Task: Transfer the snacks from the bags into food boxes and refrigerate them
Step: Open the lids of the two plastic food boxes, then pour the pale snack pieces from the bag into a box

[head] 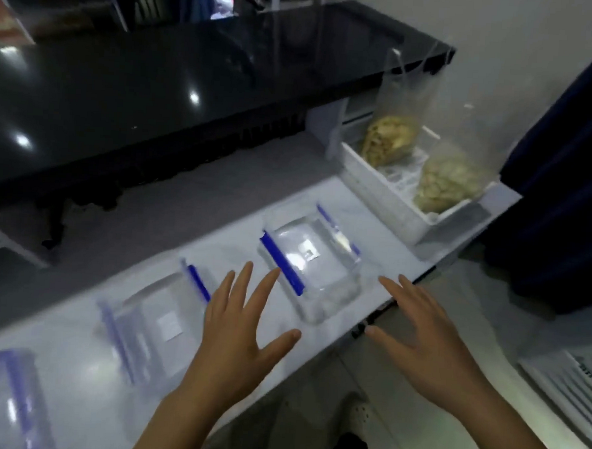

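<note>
Head view only. Three clear food boxes with blue clips in a row on the white worktop (75, 357), all lids on. Nearest to the hands: the right-hand food box (311, 271), sitting just ahead of and between the two hands, long axis running diagonally, near end toward the worktop edge, far end toward the white tray (385, 201). Left hand (237, 338) hovering just left of it, fingers (262, 293) straight and spread, gripping nothing, tips almost at the blue clip (284, 265). Right hand (428, 348) off the worktop edge on the box's right, also spread and empty, looks a touch farther from the box than the left. Middle food box (155, 327) left of the left hand, third one (0, 404) at the far left, blurry. Snacks not moved yet: two clear snack bags, (393, 143) and (447, 184), standing in the tray beyond the box, well apart from both hands. Probably unclipping that lid next, left hand likeliest to get there first.
</note>
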A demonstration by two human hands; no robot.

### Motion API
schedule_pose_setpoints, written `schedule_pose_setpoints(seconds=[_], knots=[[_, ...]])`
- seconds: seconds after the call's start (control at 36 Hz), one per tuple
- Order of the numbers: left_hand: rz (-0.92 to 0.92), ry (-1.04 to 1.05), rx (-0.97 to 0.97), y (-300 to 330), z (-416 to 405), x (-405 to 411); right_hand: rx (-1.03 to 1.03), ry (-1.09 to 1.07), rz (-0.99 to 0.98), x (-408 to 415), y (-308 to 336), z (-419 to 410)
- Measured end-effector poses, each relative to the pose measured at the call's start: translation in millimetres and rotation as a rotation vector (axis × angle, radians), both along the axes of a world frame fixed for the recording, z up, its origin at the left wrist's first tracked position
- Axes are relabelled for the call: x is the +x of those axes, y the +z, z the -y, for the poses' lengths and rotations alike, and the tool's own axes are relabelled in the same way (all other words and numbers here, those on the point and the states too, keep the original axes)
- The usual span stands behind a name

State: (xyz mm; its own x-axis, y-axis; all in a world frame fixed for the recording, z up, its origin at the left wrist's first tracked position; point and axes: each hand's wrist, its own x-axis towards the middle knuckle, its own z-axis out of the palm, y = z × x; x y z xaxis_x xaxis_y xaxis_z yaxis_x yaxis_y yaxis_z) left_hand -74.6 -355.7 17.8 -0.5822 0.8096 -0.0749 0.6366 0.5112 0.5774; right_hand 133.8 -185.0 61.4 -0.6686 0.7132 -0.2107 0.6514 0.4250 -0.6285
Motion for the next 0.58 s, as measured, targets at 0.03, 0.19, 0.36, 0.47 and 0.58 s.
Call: schedule_pose_setpoints(seconds=[0.03, 0.19, 0.36, 0.47, 0.58], knots=[[0.017, -0.016, -0.01, 3.7, -12.2, 5.3, 0.003, -0.011, 0.006, 8.1, -1.4, -13.4], [0.051, -0.166, -0.006, 13.5, -132.4, 48.2, 0.02, -0.102, -0.071, 81.9, -7.6, -114.8], [0.021, -0.188, 0.13, 27.9, -231.7, 71.3, 0.019, -0.183, -0.152, 125.4, -3.5, -211.3], [-0.002, -0.205, 0.264, 49.4, -281.4, 71.5, -0.021, -0.197, -0.242, 128.4, 14.7, -261.2], [-0.085, -0.138, 0.303, 69.9, -339.9, 54.5, -0.044, -0.211, -0.353, 110.4, 29.8, -310.5]])
